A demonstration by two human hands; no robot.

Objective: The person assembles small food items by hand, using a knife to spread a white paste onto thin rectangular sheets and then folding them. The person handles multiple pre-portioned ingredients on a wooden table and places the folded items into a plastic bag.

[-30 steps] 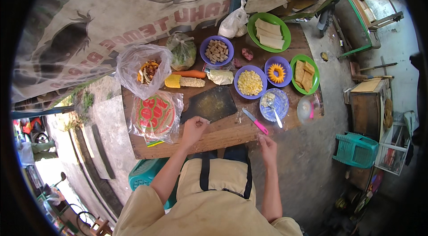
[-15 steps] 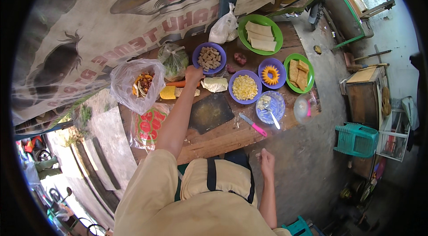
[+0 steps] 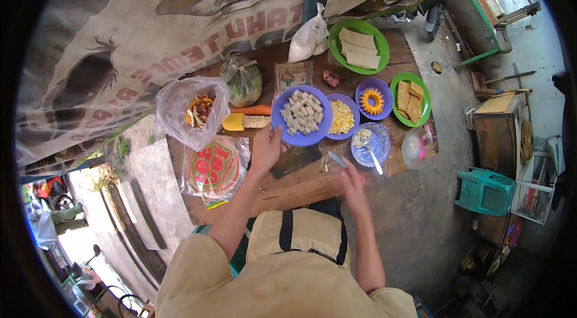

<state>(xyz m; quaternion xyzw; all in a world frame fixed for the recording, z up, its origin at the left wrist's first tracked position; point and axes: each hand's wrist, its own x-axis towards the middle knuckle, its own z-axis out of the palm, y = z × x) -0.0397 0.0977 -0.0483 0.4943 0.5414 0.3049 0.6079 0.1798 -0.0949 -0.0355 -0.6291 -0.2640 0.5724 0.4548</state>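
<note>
Our left hand [image 3: 266, 148] grips the rim of a purple bowl of pale cubes [image 3: 302, 117], lifted above the wooden tabletop [image 3: 288, 189]. A dark cutting board [image 3: 296, 160] lies just beside that hand. Our right hand [image 3: 353, 181] rests near the tabletop's front edge, fingers around a pink-handled knife [image 3: 338, 160]. Just beyond it sits a blue plate with a spoon [image 3: 370, 144].

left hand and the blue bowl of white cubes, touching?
Touching. The head view shows the left hand gripping the near rim of the blue bowl, lifted above the dark cutting board.
</note>
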